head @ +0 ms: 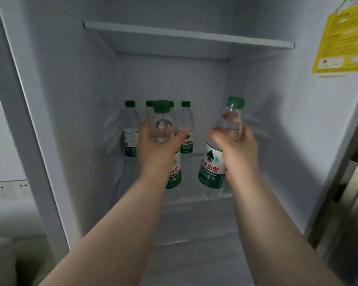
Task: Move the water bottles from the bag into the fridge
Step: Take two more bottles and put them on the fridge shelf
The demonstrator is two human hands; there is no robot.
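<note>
White fridge (70, 100) walls fill the scene, with an upper shelf (186, 36) high above both grips and a yellow sticker (343, 38) on the side wall, far out to the right of them. Each arm reaches in with its own load.

The left hand (155, 149) is wrapped round the clear shoulder of the left-hand bottle (163, 122). Its thumb lies on the right side, the green cap stands free above the fingers, and the label hangs below the palm. This bottle is close to upright. The right hand (240, 147) clasps the right-hand bottle (212, 162) at much the same height, but here the cap leans away to the right of the grip and the base swings in toward the other hand.

Gripping high seems sensible, since it leaves the bases free to meet the lower shelf (194, 162) first. Whether either base touches that shelf I cannot tell.

Just beyond the left hand a row of bottles (130, 131) stands against the back wall, partly hidden by that hand. The two carried ones look bound for a second row in front. Space lies open behind the right grip.

I'd say the tilted bottle needs straightening before it is let go, or it may topple into its neighbour. No bag is in view.
</note>
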